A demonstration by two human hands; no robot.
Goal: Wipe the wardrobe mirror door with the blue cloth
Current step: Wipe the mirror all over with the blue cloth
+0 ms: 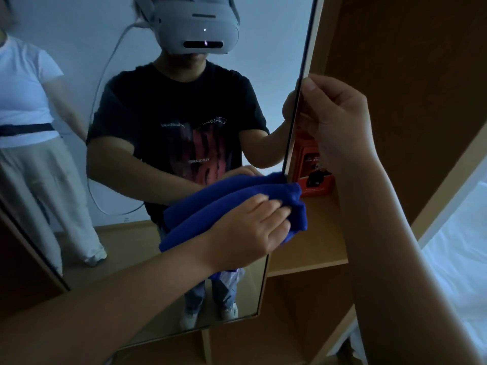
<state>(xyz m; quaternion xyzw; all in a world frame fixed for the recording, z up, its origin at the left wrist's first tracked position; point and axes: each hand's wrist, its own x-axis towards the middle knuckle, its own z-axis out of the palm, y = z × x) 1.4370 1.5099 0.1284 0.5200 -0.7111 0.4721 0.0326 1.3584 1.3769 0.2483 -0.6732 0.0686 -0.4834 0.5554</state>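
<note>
Standing off to the left in the mirror's reflection is a second person in a white top [23, 83], and beside that the reflected wearer of a grey headset [197, 25]. The mirror door [126, 143] itself swings out from the wardrobe, its free edge running up and slightly right through the middle of the view.

Lower down, the left hand [245, 227] reaches in from the bottom left and presses the blue cloth [232, 204] flat against the glass, fingers laid over the bunched fabric and curled into it near its right end. The cloth's long axis runs from lower left up to the right, and its right end already touches the door's free edge, even lapping just past it.

Further right, the right hand [334, 122] pinches that same edge above the cloth, thumb on the near side, fingers wrapped behind, steadying the door. Behind the edge sits a red box [316, 172] on a wooden shelf [313, 243].

I judge the unwiped glass lies mostly left and upward of the cloth, so the next stroke belongs to the left hand, drawn back away from the edge.
</note>
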